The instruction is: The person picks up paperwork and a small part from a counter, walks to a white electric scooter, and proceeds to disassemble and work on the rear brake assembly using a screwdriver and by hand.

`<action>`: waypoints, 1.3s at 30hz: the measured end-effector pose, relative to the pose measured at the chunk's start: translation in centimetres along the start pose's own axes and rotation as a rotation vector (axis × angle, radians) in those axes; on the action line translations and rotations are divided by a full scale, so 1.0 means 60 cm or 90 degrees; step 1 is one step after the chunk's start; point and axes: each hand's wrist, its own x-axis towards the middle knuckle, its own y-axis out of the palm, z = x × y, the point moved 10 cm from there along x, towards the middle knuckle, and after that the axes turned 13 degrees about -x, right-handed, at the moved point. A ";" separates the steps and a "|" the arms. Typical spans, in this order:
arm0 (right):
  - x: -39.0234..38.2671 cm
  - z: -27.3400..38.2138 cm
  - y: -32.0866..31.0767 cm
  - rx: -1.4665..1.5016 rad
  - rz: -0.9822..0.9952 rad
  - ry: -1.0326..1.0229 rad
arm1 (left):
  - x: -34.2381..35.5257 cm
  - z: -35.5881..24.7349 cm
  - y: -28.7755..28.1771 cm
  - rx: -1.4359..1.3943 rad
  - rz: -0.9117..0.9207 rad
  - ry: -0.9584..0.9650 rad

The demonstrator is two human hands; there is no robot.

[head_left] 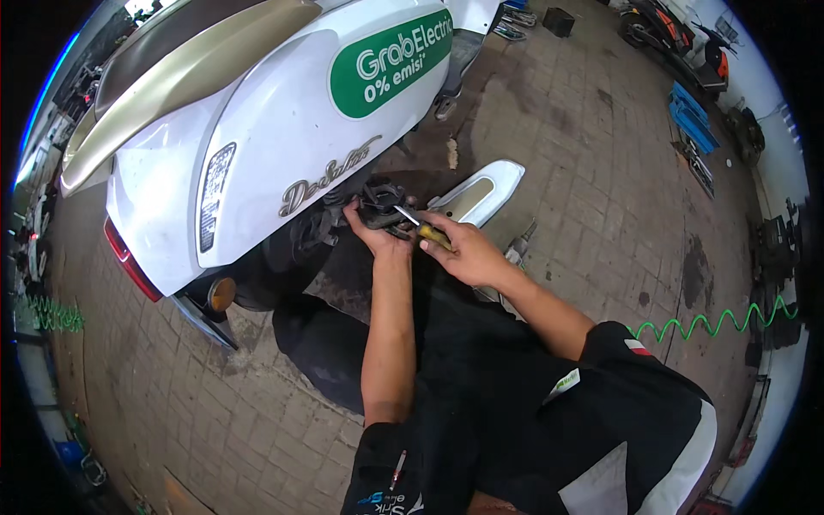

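A white scooter stands at my left, its side panel leaning over my work. Below the panel my left hand is closed around the underside of a dark, greasy mechanical part, whose exact kind I cannot make out. My right hand grips a screwdriver by its yellow and black handle. Its metal shaft points up and left at the dark part; whether the tip touches cannot be seen clearly. A white curved cover lies on the floor just beyond my right hand.
An air tool lies on the brick floor right of my hands. A coiled green hose stretches along the right. Blue toolbox trays and an orange and black scooter are at the far right. An amber reflector juts out near the scooter's rear.
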 end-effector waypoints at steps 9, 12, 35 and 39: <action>0.007 0.016 0.004 -0.040 -0.066 -0.011 | -0.007 -0.018 0.034 -0.023 0.001 0.020; 0.004 0.017 0.022 -0.006 0.004 0.002 | -0.020 -0.024 0.049 -0.079 0.112 -0.058; 0.004 0.032 0.013 0.062 -0.188 -0.176 | 0.002 0.000 -0.003 -0.087 0.037 -0.027; 0.011 0.018 0.012 0.089 -0.196 -0.205 | -0.013 0.007 0.002 -0.065 -0.038 -0.023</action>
